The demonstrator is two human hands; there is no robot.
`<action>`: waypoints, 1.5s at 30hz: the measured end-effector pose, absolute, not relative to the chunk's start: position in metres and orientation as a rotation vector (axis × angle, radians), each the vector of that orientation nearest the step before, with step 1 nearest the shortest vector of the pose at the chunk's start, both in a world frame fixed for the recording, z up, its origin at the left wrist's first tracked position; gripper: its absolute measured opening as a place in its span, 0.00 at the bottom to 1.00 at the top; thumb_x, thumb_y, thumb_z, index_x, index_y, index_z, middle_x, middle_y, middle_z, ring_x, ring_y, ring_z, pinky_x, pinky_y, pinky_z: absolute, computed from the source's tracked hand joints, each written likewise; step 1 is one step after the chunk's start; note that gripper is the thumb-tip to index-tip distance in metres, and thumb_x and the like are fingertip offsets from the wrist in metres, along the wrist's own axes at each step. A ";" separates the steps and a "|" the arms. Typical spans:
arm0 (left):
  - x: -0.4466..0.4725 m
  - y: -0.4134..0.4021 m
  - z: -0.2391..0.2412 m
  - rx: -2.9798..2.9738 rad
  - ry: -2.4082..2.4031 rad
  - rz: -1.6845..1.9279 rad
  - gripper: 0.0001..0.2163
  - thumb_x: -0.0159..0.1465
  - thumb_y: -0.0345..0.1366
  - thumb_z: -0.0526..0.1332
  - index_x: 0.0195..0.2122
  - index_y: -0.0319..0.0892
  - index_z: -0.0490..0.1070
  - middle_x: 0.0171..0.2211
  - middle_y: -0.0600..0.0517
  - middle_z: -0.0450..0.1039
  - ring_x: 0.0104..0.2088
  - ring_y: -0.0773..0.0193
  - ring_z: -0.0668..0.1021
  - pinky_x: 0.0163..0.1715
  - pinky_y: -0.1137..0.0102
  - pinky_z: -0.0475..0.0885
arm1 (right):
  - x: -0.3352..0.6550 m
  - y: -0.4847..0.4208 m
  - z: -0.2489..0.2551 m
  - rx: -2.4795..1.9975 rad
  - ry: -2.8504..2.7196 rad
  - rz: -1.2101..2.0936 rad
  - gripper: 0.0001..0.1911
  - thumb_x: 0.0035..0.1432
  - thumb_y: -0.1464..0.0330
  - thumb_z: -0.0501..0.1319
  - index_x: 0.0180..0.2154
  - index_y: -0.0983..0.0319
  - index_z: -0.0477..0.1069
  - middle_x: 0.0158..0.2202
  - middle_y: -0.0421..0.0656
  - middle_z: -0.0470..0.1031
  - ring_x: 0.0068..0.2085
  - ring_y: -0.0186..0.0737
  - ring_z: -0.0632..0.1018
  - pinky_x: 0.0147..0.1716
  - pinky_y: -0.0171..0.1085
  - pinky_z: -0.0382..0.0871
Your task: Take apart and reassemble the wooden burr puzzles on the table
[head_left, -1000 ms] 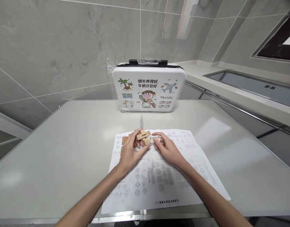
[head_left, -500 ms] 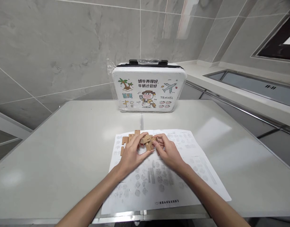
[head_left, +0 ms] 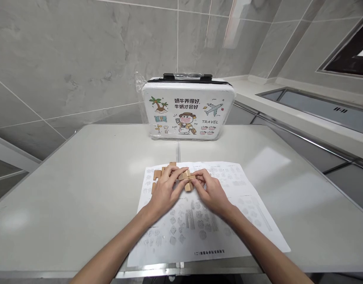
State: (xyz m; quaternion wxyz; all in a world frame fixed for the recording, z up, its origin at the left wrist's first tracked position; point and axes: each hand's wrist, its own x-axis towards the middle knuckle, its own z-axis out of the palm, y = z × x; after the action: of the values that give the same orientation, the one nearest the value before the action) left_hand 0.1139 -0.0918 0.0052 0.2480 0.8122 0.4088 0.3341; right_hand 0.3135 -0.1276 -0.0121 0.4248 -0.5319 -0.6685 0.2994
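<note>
Between my hands is a small cluster of interlocked wooden puzzle pieces (head_left: pixel 188 186), over the upper part of a printed paper sheet (head_left: pixel 225 244). My left hand (head_left: pixel 166 189) is closed on the cluster's left side with thumb and fingers. My right hand (head_left: pixel 209 189) pinches its right side, with the other fingers curled in. Beyond and left of my left hand lie several loose notched wooden pieces (head_left: pixel 157 174), some partly hidden by that hand. Another loose piece (head_left: pixel 172 163) shows just past its fingers.
A white case (head_left: pixel 188 110) with a black handle and cartoon prints stands at the table's back, wrapped in clear plastic. The pale table (head_left: pixel 80 205) has a seam down its middle. Grey tiled wall (head_left: pixel 80 59) rises behind, and a counter (head_left: pixel 311 106) runs along the right.
The cluster has turned in my hands, and its pieces now sit closer together. My left thumb has moved up onto it. The loose pieces stay in place.
</note>
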 end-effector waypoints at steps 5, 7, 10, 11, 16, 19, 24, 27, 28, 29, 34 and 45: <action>0.114 -0.091 0.006 2.272 1.050 0.838 0.31 0.65 0.50 0.71 0.67 0.52 0.67 0.59 0.45 0.73 0.58 0.46 0.75 0.56 0.55 0.72 | 0.313 -0.128 -0.013 -1.313 -1.645 0.749 0.12 0.75 0.56 0.55 0.47 0.56 0.69 0.33 0.42 0.81 0.35 0.46 0.81 0.35 0.40 0.71; 0.114 -0.091 0.006 2.267 1.025 0.825 0.32 0.65 0.51 0.71 0.68 0.52 0.65 0.58 0.46 0.75 0.57 0.46 0.76 0.56 0.55 0.72 | 0.314 -0.128 -0.013 -1.311 -1.646 0.729 0.12 0.75 0.56 0.56 0.46 0.56 0.70 0.33 0.42 0.80 0.33 0.45 0.80 0.33 0.40 0.70; 0.114 -0.091 0.006 2.233 1.031 0.829 0.32 0.65 0.51 0.72 0.68 0.52 0.66 0.57 0.46 0.76 0.56 0.47 0.77 0.54 0.57 0.73 | 0.314 -0.128 -0.012 -1.298 -1.630 0.699 0.13 0.73 0.55 0.58 0.44 0.56 0.73 0.32 0.42 0.79 0.31 0.43 0.77 0.33 0.40 0.70; 0.114 -0.092 0.006 2.219 1.036 0.837 0.32 0.65 0.51 0.72 0.67 0.52 0.66 0.56 0.46 0.76 0.55 0.48 0.78 0.54 0.57 0.74 | 0.314 -0.128 -0.011 -1.290 -1.616 0.698 0.13 0.73 0.55 0.59 0.44 0.56 0.73 0.33 0.42 0.79 0.32 0.43 0.77 0.33 0.40 0.71; 0.116 -0.095 0.009 2.140 1.057 0.891 0.32 0.63 0.49 0.74 0.67 0.53 0.69 0.56 0.46 0.77 0.54 0.48 0.79 0.54 0.58 0.75 | 0.315 -0.125 -0.006 -1.237 -1.518 0.798 0.16 0.75 0.54 0.54 0.46 0.57 0.75 0.32 0.42 0.78 0.34 0.44 0.78 0.36 0.41 0.73; 0.116 -0.094 0.011 2.056 1.076 0.931 0.31 0.62 0.47 0.75 0.66 0.53 0.70 0.59 0.47 0.76 0.56 0.47 0.78 0.56 0.56 0.73 | 0.317 -0.122 -0.006 -1.221 -1.445 0.924 0.20 0.77 0.53 0.50 0.54 0.57 0.73 0.26 0.37 0.72 0.29 0.42 0.76 0.34 0.40 0.72; 0.115 -0.091 0.012 1.868 1.029 0.984 0.30 0.62 0.46 0.75 0.65 0.55 0.72 0.63 0.47 0.74 0.62 0.48 0.74 0.61 0.56 0.71 | 0.320 -0.117 -0.007 -1.145 -1.458 1.168 0.21 0.74 0.51 0.56 0.54 0.58 0.72 0.26 0.36 0.71 0.28 0.39 0.74 0.32 0.39 0.70; 0.114 -0.090 0.011 1.780 0.947 0.968 0.30 0.62 0.44 0.74 0.66 0.55 0.71 0.66 0.47 0.72 0.64 0.48 0.74 0.66 0.55 0.68 | 0.321 -0.117 -0.006 -1.086 -1.429 1.267 0.19 0.74 0.49 0.56 0.44 0.58 0.71 0.26 0.36 0.71 0.27 0.38 0.72 0.30 0.38 0.69; 0.115 -0.090 0.012 1.765 0.930 0.958 0.30 0.62 0.44 0.74 0.66 0.55 0.71 0.67 0.47 0.71 0.65 0.48 0.74 0.66 0.54 0.68 | 0.321 -0.117 -0.006 -1.068 -1.423 1.304 0.21 0.74 0.48 0.55 0.40 0.58 0.70 0.26 0.36 0.71 0.26 0.37 0.72 0.30 0.38 0.69; 0.115 -0.091 0.013 1.761 0.920 0.952 0.30 0.62 0.43 0.74 0.66 0.55 0.71 0.67 0.46 0.70 0.65 0.48 0.74 0.67 0.53 0.67 | 0.322 -0.117 -0.005 -1.047 -1.417 1.349 0.22 0.74 0.47 0.54 0.37 0.57 0.69 0.26 0.37 0.70 0.26 0.37 0.72 0.30 0.38 0.69; 0.114 -0.095 0.022 1.829 0.858 0.918 0.30 0.63 0.40 0.73 0.67 0.54 0.70 0.64 0.46 0.73 0.66 0.47 0.73 0.68 0.51 0.67 | 0.325 -0.116 -0.004 -0.909 -1.349 1.520 0.23 0.74 0.49 0.55 0.31 0.57 0.64 0.26 0.37 0.66 0.25 0.37 0.70 0.29 0.39 0.67; 0.116 -0.095 0.016 1.848 1.030 0.922 0.30 0.69 0.44 0.67 0.71 0.57 0.62 0.67 0.47 0.69 0.62 0.50 0.75 0.61 0.55 0.72 | 0.324 -0.111 -0.006 -0.859 -0.976 1.681 0.25 0.68 0.46 0.63 0.33 0.61 0.71 0.24 0.35 0.64 0.21 0.32 0.65 0.22 0.34 0.61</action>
State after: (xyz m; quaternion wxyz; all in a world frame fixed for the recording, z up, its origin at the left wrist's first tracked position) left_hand 0.1161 -0.0950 0.0157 0.4048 0.7323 0.4081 0.3652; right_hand 0.3242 -0.1114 -0.0057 0.4866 -0.3532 -0.4011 0.6911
